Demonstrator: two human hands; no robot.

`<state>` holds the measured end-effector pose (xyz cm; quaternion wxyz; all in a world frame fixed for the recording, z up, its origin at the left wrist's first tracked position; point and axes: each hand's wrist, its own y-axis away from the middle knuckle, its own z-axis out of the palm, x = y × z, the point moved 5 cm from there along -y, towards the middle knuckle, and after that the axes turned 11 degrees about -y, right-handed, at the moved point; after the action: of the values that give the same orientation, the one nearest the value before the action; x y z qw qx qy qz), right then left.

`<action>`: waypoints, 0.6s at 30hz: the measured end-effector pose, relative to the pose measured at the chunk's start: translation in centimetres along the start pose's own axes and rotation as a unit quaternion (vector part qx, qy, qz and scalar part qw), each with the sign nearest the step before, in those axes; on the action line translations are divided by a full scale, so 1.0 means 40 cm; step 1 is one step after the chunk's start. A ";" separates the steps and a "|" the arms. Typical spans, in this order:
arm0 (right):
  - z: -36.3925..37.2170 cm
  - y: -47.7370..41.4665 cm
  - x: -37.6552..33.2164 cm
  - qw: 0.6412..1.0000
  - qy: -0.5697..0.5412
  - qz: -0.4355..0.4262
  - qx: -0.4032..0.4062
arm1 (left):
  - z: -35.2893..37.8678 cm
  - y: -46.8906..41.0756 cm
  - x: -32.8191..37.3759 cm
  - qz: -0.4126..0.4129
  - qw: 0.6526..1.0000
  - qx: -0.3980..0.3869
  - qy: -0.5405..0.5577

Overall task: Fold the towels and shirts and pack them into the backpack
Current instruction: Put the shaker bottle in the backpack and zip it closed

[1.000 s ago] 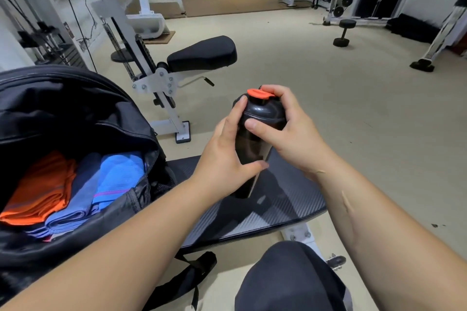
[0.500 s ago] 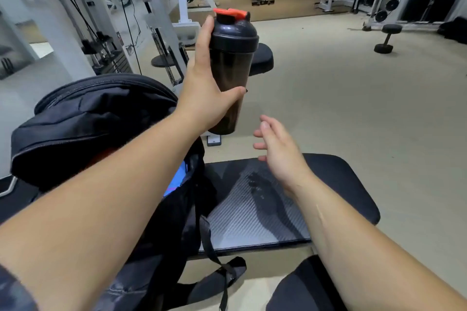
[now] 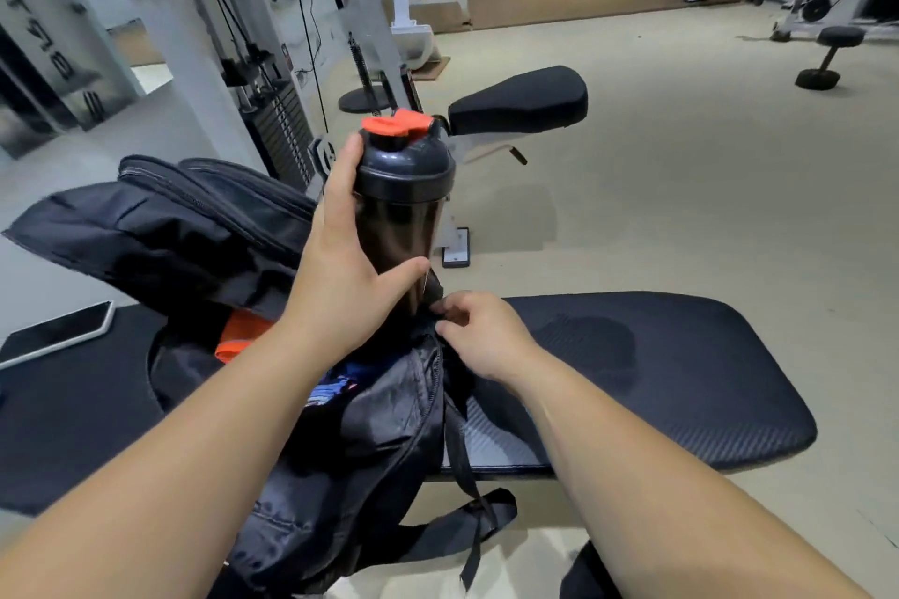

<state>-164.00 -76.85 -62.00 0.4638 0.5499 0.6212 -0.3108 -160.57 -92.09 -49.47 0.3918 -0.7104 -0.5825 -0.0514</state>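
Broadly, I see a long padded bench with a black, carbon-weave textured cover and rounded end, stretching across the frame; its left part is covered by the backpack. That backpack is black, slick nylon, slumped and creased, its top flap thrown back with zipper lines showing and a webbing strap dangling off the bench edge. Inside the opening I can make out an orange folded cloth and a sliver of blue striped cloth, both mostly hidden behind my left forearm, so I cannot tell towel from shirt. My left hand wraps a shaker bottle, thumb across the front and fingers behind; the bottle is a smooth, dark translucent cylinder with a domed black lid and an orange flip cap, held upright at the bag's right edge, its base hidden. My right hand pinches the dark fabric at the bag's rim just below the bottle; exactly what it grips is hard to make out. A flat phone with a pale border lies on the bench's left, partly cut off.
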 end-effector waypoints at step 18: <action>-0.067 -0.002 0.021 0.954 -0.272 0.058 0.115 | 0.036 -0.008 0.014 -0.091 0.982 0.060 0.154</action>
<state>-164.69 -74.12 -61.77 0.5664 0.5292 0.3982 -0.4904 -161.23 -90.76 -49.98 0.5122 -0.6131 -0.5796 -0.1605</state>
